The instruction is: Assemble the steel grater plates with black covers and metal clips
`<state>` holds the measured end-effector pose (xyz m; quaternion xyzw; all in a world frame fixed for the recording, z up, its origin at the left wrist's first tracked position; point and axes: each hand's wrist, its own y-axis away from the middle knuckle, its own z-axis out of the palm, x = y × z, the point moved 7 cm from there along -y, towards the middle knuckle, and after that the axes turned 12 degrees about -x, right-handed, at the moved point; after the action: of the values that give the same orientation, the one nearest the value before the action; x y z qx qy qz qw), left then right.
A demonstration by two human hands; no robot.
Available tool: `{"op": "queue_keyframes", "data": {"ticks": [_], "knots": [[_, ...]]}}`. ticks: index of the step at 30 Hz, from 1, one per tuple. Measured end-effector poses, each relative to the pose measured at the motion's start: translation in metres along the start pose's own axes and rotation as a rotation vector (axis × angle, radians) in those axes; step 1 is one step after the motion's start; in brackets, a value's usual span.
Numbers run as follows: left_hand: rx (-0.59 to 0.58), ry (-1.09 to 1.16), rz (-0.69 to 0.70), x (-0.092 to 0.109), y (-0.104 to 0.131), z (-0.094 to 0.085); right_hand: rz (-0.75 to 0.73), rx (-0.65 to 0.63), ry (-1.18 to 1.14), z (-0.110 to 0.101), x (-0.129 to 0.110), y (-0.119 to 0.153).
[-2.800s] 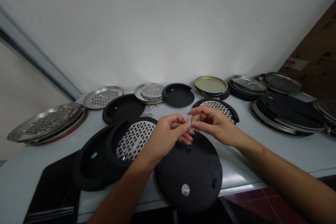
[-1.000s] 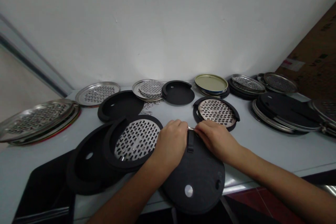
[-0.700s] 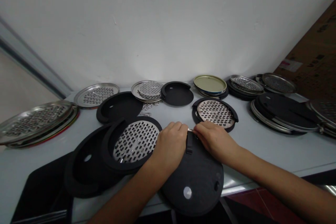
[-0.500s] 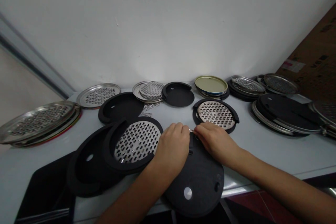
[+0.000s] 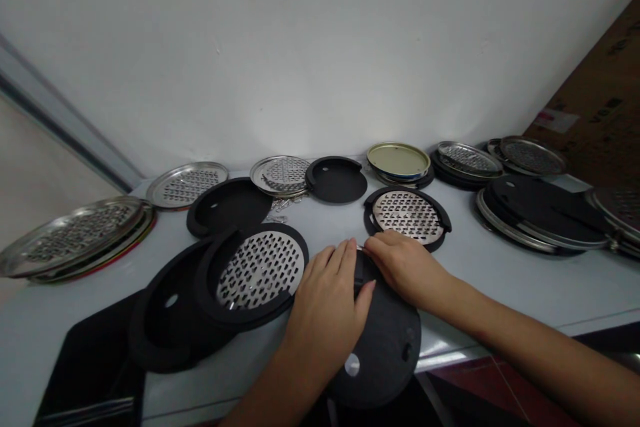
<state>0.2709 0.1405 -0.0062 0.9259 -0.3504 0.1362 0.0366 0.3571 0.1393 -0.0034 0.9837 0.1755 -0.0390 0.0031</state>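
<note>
A round black disc (image 5: pixel 383 353) with a pale round spot and a small slot overhangs the table's front edge before me. My left hand (image 5: pixel 327 310) rests over its left side, fingers stretched toward the far rim and thumb apart. At that rim my right hand (image 5: pixel 407 270) is closed, its thumb and fingers pinched together. Between the fingertips of both hands shows a small shiny bit, too small to name. Left of my hands, a perforated metal grater plate (image 5: pixel 263 270) sits in a black ring holder, which leans on another black round holder (image 5: pixel 150 320).
Behind lie another grater plate in a black holder (image 5: pixel 407 213), black holders (image 5: pixel 337 180), and a gold-coloured round lid (image 5: pixel 399 159). Stacks of metal grater discs (image 5: pixel 85 230) and black discs (image 5: pixel 545 210) flank the table. Small metal chains (image 5: pixel 277 218) lie mid-table. A cardboard box (image 5: pixel 600 113) stands at right.
My left hand has gone from curled fingers to stretched ones, with the thumb spread over the disc. The right hand stays pinched at the rim. The view has shifted slightly.
</note>
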Motion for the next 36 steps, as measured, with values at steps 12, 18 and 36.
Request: {"op": "queue_keyframes", "data": {"ticks": [12, 18, 36], "knots": [[0.06, 0.008, 0.025, -0.002, 0.0, -0.002, -0.032, -0.043, 0.017, 0.001, -0.004, -0.002], [0.028, 0.019, 0.035, -0.004, -0.001, -0.001, -0.019, -0.071, -0.004, 0.004, -0.002, -0.003], [0.026, -0.067, 0.037, 0.005, 0.0, -0.003, 0.001, -0.14, -0.052, 0.008, 0.007, 0.002]]}}
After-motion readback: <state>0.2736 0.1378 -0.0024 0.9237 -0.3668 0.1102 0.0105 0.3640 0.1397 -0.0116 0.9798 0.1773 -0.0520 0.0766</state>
